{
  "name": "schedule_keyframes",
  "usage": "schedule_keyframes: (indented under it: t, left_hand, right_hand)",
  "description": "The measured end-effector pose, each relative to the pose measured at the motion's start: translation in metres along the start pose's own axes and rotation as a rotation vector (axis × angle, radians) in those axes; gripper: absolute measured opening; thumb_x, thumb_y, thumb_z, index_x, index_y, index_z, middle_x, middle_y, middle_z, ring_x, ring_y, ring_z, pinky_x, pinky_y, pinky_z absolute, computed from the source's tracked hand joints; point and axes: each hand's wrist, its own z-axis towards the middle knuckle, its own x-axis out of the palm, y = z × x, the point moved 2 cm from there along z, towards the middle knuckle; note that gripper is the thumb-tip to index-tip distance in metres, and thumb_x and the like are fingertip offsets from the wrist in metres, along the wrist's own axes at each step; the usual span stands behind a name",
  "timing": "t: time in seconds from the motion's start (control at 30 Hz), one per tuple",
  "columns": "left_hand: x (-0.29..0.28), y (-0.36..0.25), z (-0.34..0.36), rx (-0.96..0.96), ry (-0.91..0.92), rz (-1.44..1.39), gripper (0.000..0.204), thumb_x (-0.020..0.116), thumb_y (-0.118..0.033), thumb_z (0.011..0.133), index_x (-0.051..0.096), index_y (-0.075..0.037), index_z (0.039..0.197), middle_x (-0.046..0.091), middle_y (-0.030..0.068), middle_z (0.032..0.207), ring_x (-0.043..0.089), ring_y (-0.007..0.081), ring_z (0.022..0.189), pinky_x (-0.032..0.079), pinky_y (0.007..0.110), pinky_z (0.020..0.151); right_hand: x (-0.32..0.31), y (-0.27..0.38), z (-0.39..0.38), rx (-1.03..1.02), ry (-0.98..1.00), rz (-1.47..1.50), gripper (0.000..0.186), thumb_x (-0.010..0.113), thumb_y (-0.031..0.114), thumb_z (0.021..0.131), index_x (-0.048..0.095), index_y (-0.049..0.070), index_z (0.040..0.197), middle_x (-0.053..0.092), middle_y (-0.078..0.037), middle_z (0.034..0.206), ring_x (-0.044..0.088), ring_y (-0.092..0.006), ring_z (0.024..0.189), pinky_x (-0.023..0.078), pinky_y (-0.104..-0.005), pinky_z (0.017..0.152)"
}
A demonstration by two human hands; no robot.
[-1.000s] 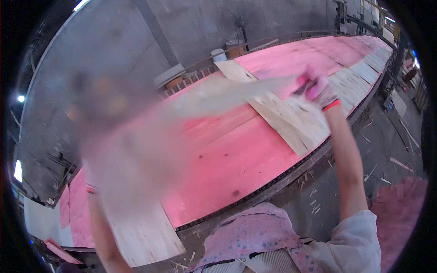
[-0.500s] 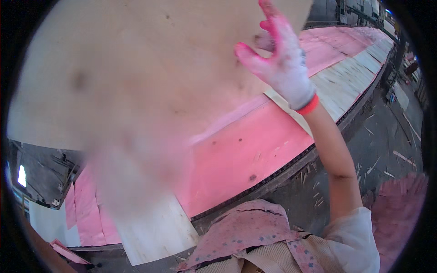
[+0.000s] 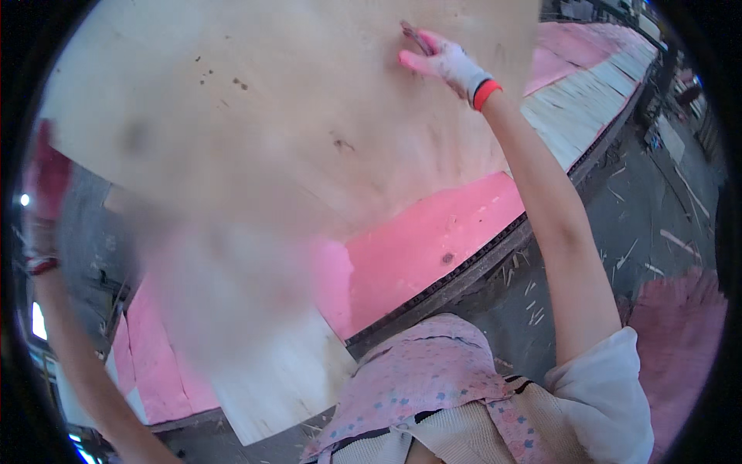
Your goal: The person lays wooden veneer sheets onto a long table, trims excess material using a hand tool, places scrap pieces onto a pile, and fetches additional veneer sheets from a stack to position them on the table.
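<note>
A large pale wood veneer sheet (image 3: pixel 309 100) spans the upper view, its near edge over a pink-coated surface (image 3: pixel 433 240). My right hand (image 3: pixel 448 63), in a white glove stained pink, is over the sheet's face with thumb and fingers apart. A thin dark shape shows between them; whether it is a loose scrap or a dirty finger is unclear. At the far left, my left hand (image 3: pixel 48 185), in a red-pink glove, is raised beside the sheet's left edge. Its fingers are blurred, and I cannot tell whether they grip the edge.
A narrower whitish veneer strip (image 3: pixel 286 387) sticks out over the near edge of the long worktable. More pale strips (image 3: pixel 595 108) lie at the far right. Wood splinters litter the grey floor (image 3: pixel 603 271). A hazy blur covers part of the view left of centre.
The big sheet has shifted, baring its lower left corner and covering more of the pink surface. My right hand has moved left onto its face. My left hand has come into view at left.
</note>
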Motion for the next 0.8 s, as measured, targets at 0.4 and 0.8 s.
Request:
schedule_keyframes:
  t: [0.4, 0.8]
  left_hand:
    - [0.284, 0.253, -0.058, 0.055, -0.263, -0.469, 0.055, 0.060, -0.035, 0.088, 0.043, -0.005, 0.131, 0.054, 0.0077, 0.124, 0.054, 0.0226, 0.108, 0.046, 0.039, 0.088]
    - [0.245, 0.102, 0.049, -0.122, -0.020, -0.504, 0.046, 0.053, -0.035, 0.092, 0.050, -0.004, 0.126, 0.057, 0.0080, 0.122, 0.057, 0.0215, 0.108, 0.048, 0.036, 0.091]
  right_hand:
    - [0.055, -0.179, -0.311, 0.956, -0.068, 0.480, 0.065, 0.068, 0.044, 0.080, 0.046, 0.011, 0.131, 0.059, 0.000, 0.100, 0.056, -0.0091, 0.077, 0.045, -0.0229, 0.064]
    - [0.088, -0.307, -0.341, 1.115, -0.612, 1.200, 0.063, 0.063, 0.061, 0.074, 0.051, 0.011, 0.110, 0.054, -0.011, 0.095, 0.050, -0.0266, 0.073, 0.043, -0.0434, 0.066]
